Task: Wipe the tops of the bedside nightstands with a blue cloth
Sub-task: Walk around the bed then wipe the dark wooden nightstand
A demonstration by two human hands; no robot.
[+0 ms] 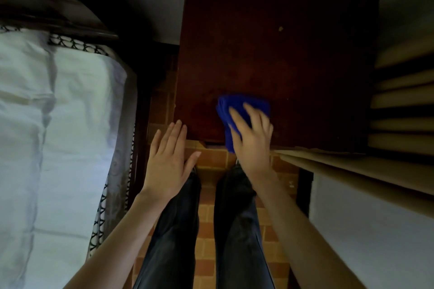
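A dark red-brown wooden nightstand [277,54] fills the upper middle, seen from above. A folded blue cloth [234,107] lies on its top near the front edge, partly hanging over it. My right hand [252,138] presses flat on the cloth with fingers spread over it. My left hand [168,159] hovers open, fingers together, just off the nightstand's front left corner, holding nothing. A small pale speck [280,28] sits on the top toward the back.
A bed with white sheets [58,136] and a dark frame runs along the left. Tan wooden louvre slats [404,101] stand at the right, next to the nightstand. My legs in dark trousers stand on orange-brown floor tiles [211,162].
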